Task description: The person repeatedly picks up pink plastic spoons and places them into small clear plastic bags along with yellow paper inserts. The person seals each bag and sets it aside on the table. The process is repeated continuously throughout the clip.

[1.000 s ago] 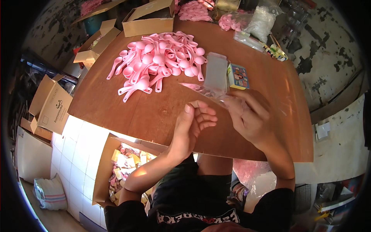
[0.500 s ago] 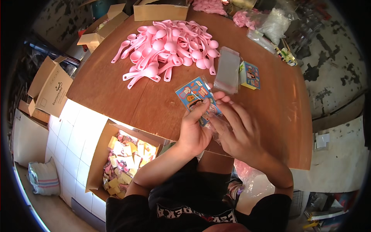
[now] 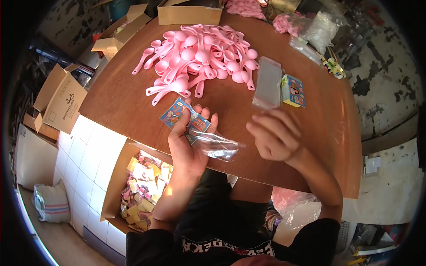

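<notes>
My left hand (image 3: 188, 144) is closed on a clear plastic bag (image 3: 217, 145) with a blue printed card (image 3: 179, 116) in it. The thumb presses on the card, and the loose end of the bag hangs toward the right. My right hand (image 3: 276, 136) is apart from the bag, over the right part of the table, its fingers curled and smeared by motion. Beyond it lie a stack of clear flat bags (image 3: 267, 82) and a stack of blue printed cards (image 3: 293, 91). A big heap of pink spoons (image 3: 202, 55) lies beyond my left hand.
The brown wooden table (image 3: 128, 106) has an edge close to my body. Below it at left stands a cardboard box (image 3: 111, 195) of packed pieces. More cardboard boxes (image 3: 66, 99) are at the left and far side. Plastic bags (image 3: 321, 31) lie at the far right.
My hands have come apart. The left has moved left with the bag and card; the right has let go of the bag and moved to the right.
</notes>
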{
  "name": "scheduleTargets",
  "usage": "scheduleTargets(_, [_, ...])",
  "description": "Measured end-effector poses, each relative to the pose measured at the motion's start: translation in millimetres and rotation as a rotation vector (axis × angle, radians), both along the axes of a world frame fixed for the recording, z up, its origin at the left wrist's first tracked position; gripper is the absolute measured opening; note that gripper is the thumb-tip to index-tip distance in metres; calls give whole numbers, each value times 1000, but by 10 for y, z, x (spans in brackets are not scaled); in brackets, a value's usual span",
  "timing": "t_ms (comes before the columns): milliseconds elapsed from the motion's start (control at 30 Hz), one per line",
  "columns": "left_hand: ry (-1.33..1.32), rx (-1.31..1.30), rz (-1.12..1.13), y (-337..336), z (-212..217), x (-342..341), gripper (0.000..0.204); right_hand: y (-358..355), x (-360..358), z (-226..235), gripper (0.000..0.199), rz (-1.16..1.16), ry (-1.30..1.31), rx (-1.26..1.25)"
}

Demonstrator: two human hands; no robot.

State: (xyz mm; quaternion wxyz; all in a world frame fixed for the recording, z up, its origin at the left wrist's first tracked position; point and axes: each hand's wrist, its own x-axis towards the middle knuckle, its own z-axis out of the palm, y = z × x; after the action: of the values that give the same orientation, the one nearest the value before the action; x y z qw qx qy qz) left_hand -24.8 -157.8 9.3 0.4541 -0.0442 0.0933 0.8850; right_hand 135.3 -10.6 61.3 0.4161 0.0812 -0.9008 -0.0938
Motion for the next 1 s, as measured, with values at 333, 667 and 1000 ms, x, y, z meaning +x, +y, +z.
scheduleTargets(333, [56, -120, -44, 20, 74, 238, 28, 960, -690, -134, 33, -660, -506, -551])
scheduleTargets(667, [90, -121, -77, 62, 125, 355, 28, 815, -728, -231, 31, -778, -290, -242])
scheduleTargets(1000, [-41, -101, -63, 250, 222, 212, 30, 616, -95, 48, 9, -359, 37, -479])
